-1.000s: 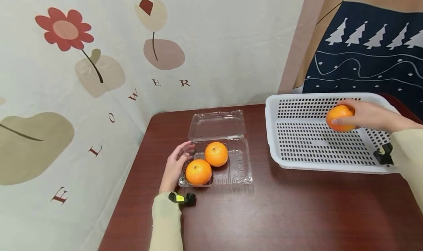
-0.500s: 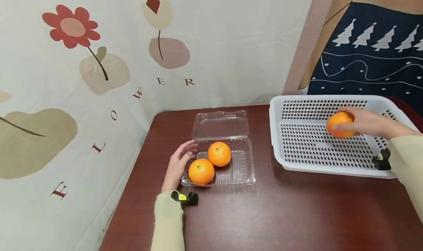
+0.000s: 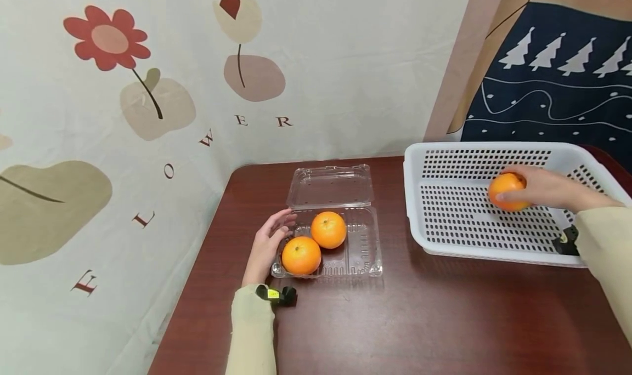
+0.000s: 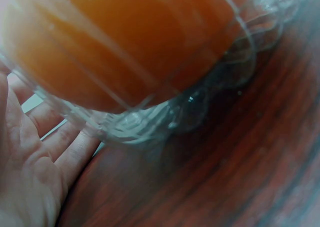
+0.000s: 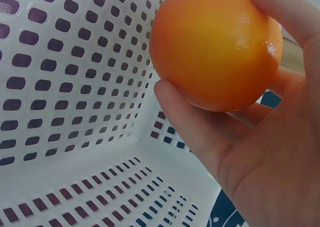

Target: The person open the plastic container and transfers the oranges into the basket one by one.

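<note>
My right hand (image 3: 543,188) grips an orange (image 3: 506,191) (image 5: 215,47) low inside the white perforated basket (image 3: 444,155) at the right of the table; whether the fruit touches the basket floor (image 5: 75,202) I cannot tell. A clear plastic clamshell box (image 3: 360,249) lies open at the table's middle with two oranges, one at the front left (image 3: 301,255) and one behind it (image 3: 328,229). My left hand (image 3: 266,243) rests with straight fingers against the box's left side. In the left wrist view the palm (image 4: 30,172) lies beside the clear wall (image 4: 150,122), with an orange (image 4: 125,37) behind it.
The dark brown table (image 3: 419,320) ends at a fabric wall (image 3: 123,145) printed with flowers and letters on the left and back. A dark cloth with white trees (image 3: 553,90) hangs behind the basket. The box's lid (image 3: 329,186) lies flat behind its tray.
My right hand has lowered the orange a little deeper into the basket. The left hand and the two oranges in the box have stayed put.
</note>
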Tool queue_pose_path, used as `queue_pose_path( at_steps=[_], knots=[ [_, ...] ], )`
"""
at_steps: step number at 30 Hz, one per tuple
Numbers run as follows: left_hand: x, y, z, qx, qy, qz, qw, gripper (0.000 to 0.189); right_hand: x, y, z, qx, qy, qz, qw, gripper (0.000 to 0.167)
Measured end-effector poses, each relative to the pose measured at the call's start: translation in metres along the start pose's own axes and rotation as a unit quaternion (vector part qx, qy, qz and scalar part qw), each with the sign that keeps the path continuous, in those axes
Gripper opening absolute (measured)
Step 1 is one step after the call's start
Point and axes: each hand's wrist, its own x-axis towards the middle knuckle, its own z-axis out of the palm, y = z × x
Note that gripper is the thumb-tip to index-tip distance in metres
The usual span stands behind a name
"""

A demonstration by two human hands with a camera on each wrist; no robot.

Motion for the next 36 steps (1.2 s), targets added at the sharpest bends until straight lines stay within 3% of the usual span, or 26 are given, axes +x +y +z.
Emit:
queue_pose_path(
  at_steps=[24, 36],
  knots=[
    [-0.001, -0.001, 0.001, 0.011, 0.004, 0.000, 0.9999, 0.037, 0.008, 0.003, 0.010, -0.022, 0.006, -0.003, 0.9997, 0.092],
    [-0.001, 0.000, 0.000, 0.009, 0.002, -0.006, 0.9999, 0.038, 0.012, 0.005, 0.012, -0.022, 0.007, -0.021, 0.9995, 0.084]
  ],
)
